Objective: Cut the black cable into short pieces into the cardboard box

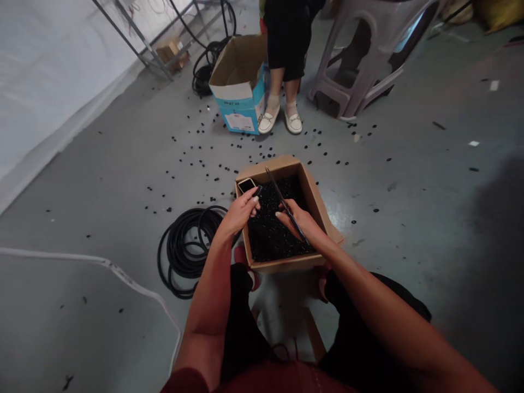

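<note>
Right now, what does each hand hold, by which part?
The right hand holds a long dark tool by its nearer half; the left hand pinches a black piece, exact part unclear.

Room above box (pixel 319 207); coil (pixel 177 251) at left

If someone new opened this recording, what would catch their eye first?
Probably the open brown cardboard box low at centre, full of small black pieces, with the left hand and the right hand over it, the right holding a long, thin dark tool. Next, a round black coil of tubing or cable on the grey floor to its left, and a blue-and-white carton beyond.
</note>
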Action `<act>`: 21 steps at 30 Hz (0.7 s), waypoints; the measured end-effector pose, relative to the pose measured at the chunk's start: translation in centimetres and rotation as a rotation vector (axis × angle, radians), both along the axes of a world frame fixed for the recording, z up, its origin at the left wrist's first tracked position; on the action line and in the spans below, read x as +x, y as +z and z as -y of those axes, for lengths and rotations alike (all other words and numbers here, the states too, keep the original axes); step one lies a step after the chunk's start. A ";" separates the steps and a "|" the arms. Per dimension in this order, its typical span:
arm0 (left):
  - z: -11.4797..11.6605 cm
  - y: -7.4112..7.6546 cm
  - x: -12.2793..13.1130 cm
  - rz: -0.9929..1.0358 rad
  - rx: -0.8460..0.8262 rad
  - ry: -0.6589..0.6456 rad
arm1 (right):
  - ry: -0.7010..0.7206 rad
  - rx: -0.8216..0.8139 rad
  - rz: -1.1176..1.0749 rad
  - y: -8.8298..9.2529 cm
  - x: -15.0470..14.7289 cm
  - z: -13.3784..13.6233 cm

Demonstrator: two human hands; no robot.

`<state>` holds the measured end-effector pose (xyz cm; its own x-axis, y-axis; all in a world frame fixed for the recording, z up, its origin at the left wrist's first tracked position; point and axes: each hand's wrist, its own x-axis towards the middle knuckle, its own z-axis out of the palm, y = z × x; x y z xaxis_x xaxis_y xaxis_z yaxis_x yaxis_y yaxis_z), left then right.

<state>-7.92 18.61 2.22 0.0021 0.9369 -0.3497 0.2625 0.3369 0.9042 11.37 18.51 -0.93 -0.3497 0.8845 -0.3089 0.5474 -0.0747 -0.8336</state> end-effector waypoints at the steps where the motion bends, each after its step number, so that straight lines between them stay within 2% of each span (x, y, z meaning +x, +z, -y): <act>1: 0.0 -0.1 0.1 0.003 0.013 0.020 | 0.010 -0.004 0.000 0.0 -0.1 0.0; 7: -0.3 -0.3 -0.3 -0.056 0.049 0.090 | 0.044 -0.013 0.025 0.3 -0.2 0.1; 12: -0.4 0.0 -0.8 -0.261 0.108 0.081 | 0.102 -0.007 0.021 0.7 -0.3 0.2; 21: -0.3 0.3 -0.9 -0.363 0.135 0.036 | 0.152 0.015 0.056 0.0 -0.8 0.6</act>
